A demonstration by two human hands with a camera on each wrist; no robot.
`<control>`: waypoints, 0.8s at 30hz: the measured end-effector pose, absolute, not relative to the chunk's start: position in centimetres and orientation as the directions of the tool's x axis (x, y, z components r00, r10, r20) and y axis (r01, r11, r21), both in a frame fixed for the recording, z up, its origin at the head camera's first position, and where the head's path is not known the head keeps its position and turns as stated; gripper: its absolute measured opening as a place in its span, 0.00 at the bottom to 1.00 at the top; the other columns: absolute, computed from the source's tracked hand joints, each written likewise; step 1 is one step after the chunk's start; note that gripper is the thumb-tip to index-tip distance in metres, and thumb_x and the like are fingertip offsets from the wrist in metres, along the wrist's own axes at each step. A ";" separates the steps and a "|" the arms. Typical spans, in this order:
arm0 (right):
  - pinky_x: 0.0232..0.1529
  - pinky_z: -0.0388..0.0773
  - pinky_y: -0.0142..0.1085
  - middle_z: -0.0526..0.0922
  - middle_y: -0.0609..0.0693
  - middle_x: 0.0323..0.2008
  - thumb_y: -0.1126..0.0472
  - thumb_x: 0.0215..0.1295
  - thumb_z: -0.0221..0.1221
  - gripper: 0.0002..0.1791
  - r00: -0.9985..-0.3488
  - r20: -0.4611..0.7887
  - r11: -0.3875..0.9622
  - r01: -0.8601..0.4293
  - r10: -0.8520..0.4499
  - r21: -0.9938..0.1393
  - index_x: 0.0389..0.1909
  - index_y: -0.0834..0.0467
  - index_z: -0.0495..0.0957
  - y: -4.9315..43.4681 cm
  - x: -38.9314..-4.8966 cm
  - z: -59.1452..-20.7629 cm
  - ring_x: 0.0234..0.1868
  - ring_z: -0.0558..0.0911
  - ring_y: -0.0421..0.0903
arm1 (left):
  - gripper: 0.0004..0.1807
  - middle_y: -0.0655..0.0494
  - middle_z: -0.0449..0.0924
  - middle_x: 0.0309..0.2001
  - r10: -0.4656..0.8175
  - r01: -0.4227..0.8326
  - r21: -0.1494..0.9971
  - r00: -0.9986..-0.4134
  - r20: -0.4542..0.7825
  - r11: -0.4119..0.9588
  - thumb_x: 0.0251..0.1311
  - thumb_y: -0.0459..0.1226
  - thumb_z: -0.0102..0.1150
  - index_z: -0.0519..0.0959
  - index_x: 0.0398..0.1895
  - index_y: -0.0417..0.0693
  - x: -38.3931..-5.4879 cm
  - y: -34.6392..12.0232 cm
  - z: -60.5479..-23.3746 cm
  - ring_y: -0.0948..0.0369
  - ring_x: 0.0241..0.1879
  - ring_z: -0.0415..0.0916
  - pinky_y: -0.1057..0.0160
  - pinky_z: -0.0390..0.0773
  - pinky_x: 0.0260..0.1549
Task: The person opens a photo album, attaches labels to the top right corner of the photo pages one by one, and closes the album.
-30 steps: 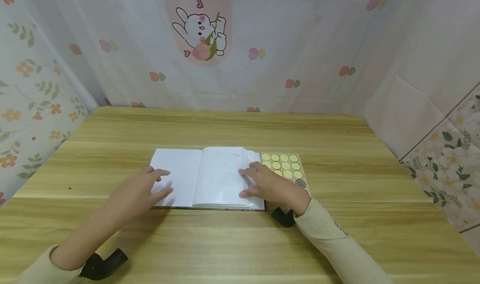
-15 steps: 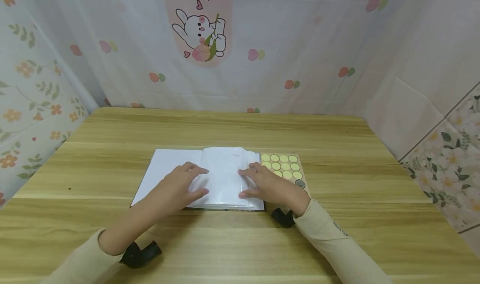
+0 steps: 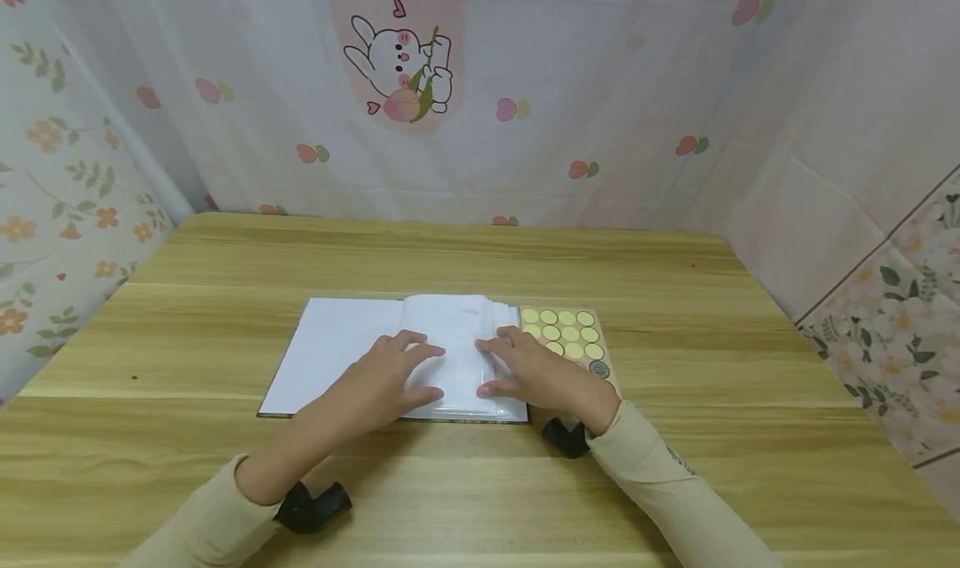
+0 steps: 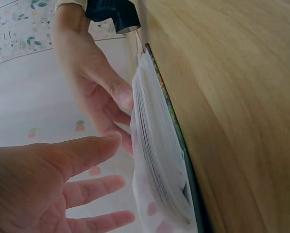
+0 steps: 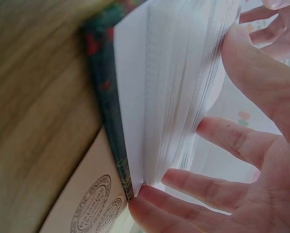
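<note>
An open photo album point(image 3: 330, 347) with clear sleeve pages point(image 3: 450, 322) lies on the table, its white inside cover showing at the left. My left hand point(image 3: 382, 376) hovers over the sleeves with its fingers spread, apart from the pages in the left wrist view. At the album's right side is my right hand point(image 3: 543, 372), thumb and fingers parted. In the right wrist view its fingertips point(image 5: 237, 36) touch the edges of the stacked sleeves point(image 5: 183, 82). Partly hidden under the right hand, a sheet of round yellow stickers point(image 3: 570, 332) lies beside the album.
The wooden table point(image 3: 465, 259) reaches back to a white curtain point(image 3: 600, 76) with a rabbit print. Floral cloth point(image 3: 67, 209) hangs at the left. A black wrist device point(image 3: 311, 508) sits under the left wrist, and another black device point(image 3: 566, 437) under the right.
My left hand has moved right, from the album's white inside cover to over the clear sleeves. The right hand has stayed at the page edges. The album lies as before.
</note>
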State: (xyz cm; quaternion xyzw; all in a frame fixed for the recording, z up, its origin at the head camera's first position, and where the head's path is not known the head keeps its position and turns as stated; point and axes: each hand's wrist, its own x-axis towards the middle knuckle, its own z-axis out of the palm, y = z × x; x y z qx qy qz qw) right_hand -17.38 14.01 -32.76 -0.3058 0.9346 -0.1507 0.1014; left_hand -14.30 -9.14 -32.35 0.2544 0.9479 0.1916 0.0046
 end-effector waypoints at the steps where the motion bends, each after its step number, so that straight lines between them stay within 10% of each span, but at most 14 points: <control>1: 0.62 0.64 0.49 0.64 0.66 0.61 0.47 0.61 0.59 0.34 -0.792 -0.095 0.766 -0.543 -0.604 -0.345 0.63 0.61 0.65 14.0 -17.4 -32.8 0.63 0.66 0.60 | 0.25 0.44 0.70 0.59 0.485 0.482 0.364 -0.870 0.090 0.797 0.56 0.45 0.63 0.74 0.56 0.48 -14.3 -9.1 -32.4 0.44 0.55 0.68 0.46 0.75 0.47; 24: 0.60 0.67 0.49 0.64 0.65 0.62 0.46 0.60 0.59 0.35 -0.811 -0.075 0.786 -0.532 -0.580 -0.316 0.64 0.58 0.64 13.9 -17.1 -32.8 0.62 0.67 0.60 | 0.24 0.43 0.68 0.60 0.477 0.478 0.302 -0.875 0.084 0.825 0.58 0.46 0.60 0.74 0.56 0.48 -13.8 -8.3 -33.5 0.43 0.56 0.66 0.46 0.79 0.34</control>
